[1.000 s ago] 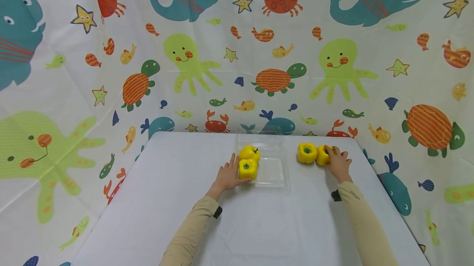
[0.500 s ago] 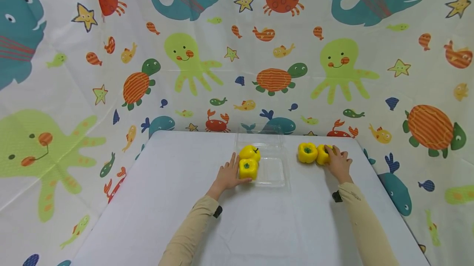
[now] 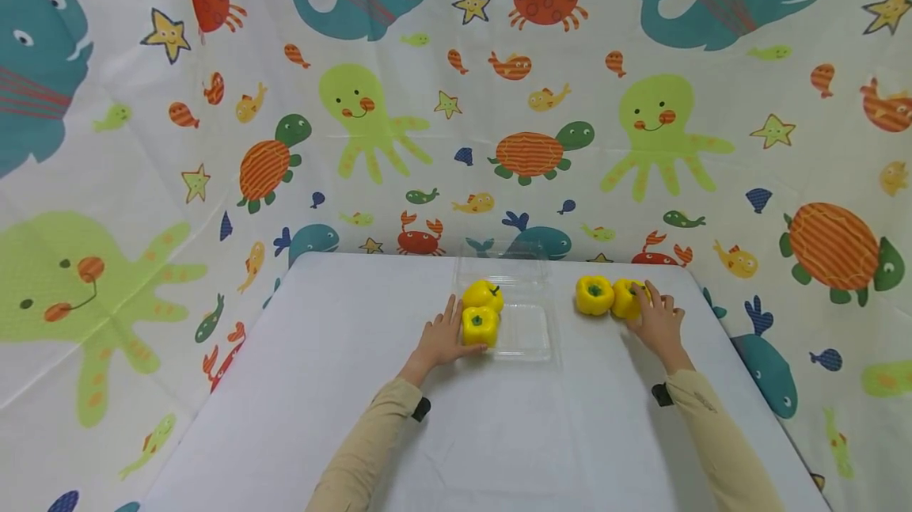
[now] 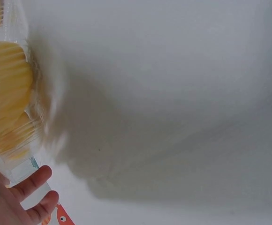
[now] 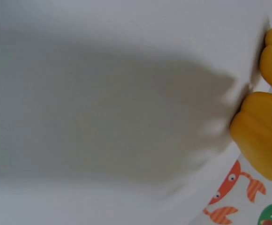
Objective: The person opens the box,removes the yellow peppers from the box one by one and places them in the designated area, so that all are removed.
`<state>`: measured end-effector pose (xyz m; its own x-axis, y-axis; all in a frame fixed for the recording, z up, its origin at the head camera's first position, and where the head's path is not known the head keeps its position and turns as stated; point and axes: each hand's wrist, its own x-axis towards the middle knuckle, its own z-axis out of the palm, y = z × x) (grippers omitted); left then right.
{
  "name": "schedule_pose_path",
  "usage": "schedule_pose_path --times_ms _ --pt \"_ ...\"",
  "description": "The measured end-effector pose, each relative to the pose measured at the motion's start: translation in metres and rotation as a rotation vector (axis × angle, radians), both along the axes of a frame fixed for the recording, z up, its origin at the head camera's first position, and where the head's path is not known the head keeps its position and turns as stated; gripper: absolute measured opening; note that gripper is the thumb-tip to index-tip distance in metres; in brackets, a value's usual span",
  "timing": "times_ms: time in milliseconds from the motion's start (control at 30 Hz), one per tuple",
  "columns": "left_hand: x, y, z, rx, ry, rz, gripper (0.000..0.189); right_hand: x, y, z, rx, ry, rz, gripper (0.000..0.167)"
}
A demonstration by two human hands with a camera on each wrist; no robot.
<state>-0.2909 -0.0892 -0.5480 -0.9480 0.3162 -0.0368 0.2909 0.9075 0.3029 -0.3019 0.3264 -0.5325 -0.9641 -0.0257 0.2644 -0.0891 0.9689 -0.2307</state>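
A clear plastic container [image 3: 530, 350] with its lid raised at the back sits mid-table. On its left side are two yellow bell peppers, a rear one [image 3: 483, 297] and a front one [image 3: 480, 328]. My left hand [image 3: 440, 340] lies against its left front corner, fingers and thumb spread. In the left wrist view, peppers [image 4: 7, 84] show through the plastic. To the right, two more yellow bell peppers stand side by side on the table, a left one [image 3: 594, 296] and a right one [image 3: 627, 300]. My right hand [image 3: 659, 326] is at the latter's right side, fingers loosely bent.
A white cloth covers the table [image 3: 342, 338]. Behind and beside it hangs a curtain [image 3: 456, 172] printed with sea animals. The container's right half [image 3: 523, 326] shows bare clear plastic.
My right hand has shifted slightly right, uncovering more of the right-hand pepper, which has barely moved. My left hand and the container have stayed in place.
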Motion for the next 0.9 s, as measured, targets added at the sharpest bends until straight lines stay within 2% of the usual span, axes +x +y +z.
schedule_pose_path --times_ms 233,433,633,900 --pt "0.002 0.000 0.001 0.033 -0.018 0.000 0.108 0.015 -0.008 -0.002 -0.045 0.078 -0.016 0.067" --pt "0.002 0.002 -0.001 0.042 0.024 0.016 0.105 0.028 -0.023 -0.004 -0.111 0.117 -0.016 0.057" --pt "0.006 0.003 -0.003 0.060 0.051 0.049 0.104 0.034 -0.035 -0.004 -0.148 0.168 -0.002 0.053" --pt "0.007 0.000 -0.006 0.066 0.058 0.047 0.107 0.041 -0.048 -0.002 -0.183 0.177 0.025 0.053"
